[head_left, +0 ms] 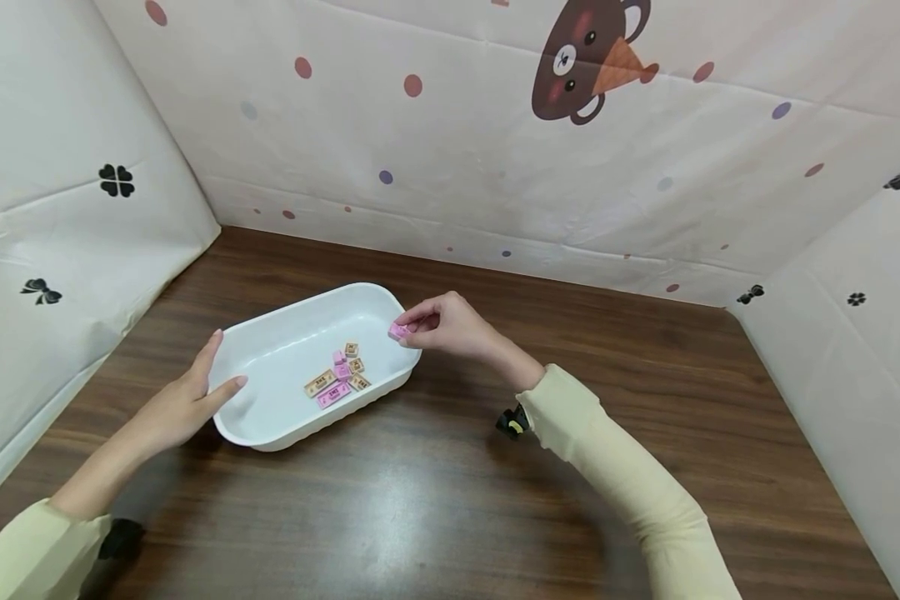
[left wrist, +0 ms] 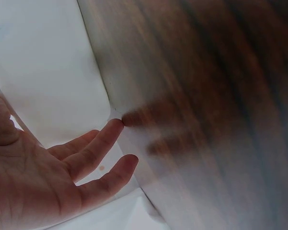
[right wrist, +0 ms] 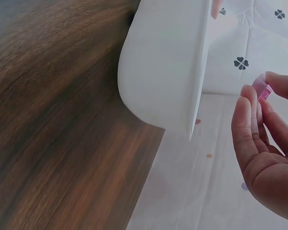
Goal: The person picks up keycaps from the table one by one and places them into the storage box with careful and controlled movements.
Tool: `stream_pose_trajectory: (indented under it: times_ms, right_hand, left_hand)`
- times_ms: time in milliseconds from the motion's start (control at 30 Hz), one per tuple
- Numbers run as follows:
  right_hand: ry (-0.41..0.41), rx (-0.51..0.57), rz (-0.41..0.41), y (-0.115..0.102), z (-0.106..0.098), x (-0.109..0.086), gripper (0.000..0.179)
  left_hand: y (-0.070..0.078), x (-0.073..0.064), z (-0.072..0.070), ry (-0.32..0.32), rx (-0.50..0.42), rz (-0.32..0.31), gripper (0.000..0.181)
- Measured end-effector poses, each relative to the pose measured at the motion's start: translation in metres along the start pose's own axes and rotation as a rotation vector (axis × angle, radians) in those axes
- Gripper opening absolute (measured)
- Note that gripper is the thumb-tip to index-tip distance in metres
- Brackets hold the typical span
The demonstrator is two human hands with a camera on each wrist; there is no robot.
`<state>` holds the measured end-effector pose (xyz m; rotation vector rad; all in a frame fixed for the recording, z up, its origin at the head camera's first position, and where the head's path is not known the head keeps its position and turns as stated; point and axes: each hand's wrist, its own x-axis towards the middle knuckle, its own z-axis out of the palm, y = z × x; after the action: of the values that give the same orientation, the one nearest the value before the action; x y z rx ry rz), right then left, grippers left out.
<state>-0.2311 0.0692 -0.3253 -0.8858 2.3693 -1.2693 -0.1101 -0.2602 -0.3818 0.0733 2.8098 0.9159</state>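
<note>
A white oblong plastic tub (head_left: 273,323) stands on the table, lying at a slant. My left hand (head_left: 176,408) holds its left end, thumb over the rim and fingers along the outside. Inside the tub lie several small printed blocks: a long pink block (head_left: 333,395), a long tan block (head_left: 320,383) and smaller ones beside them. Over the tub's right end, my right hand (head_left: 453,327) pinches a small pink block (head_left: 398,331) between thumb and fingertips. The right wrist view shows that pink block (right wrist: 262,87) raised above the rim.
The dark wooden table (head_left: 570,508) has a patterned white cloth wall (head_left: 450,133) behind it. Further cloth walls stand at the left (head_left: 45,225) and right (head_left: 862,358). A black wrist strap (head_left: 512,422) shows below the right sleeve.
</note>
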Motion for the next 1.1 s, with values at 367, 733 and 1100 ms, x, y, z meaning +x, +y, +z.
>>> stream_pose_trajectory:
  times_ms: [367, 733, 1100]
  right_hand:
    - [-0.02, -0.051, -0.006, -0.007, 0.015, 0.016, 0.021]
    - [-0.058, -0.104, 0.007, -0.004, 0.033, 0.034, 0.021]
    - [-0.125, -0.15, -0.009, -0.002, 0.055, 0.051, 0.02]
  left_hand:
    - [-0.001, 0.0, 0.001, 0.001, 0.002, -0.011, 0.082]
    - [-0.002, 0.0, 0.002, 0.006, -0.003, -0.003, 0.082]
    - [-0.002, 0.0, 0.002, 0.014, -0.009, 0.0, 0.083]
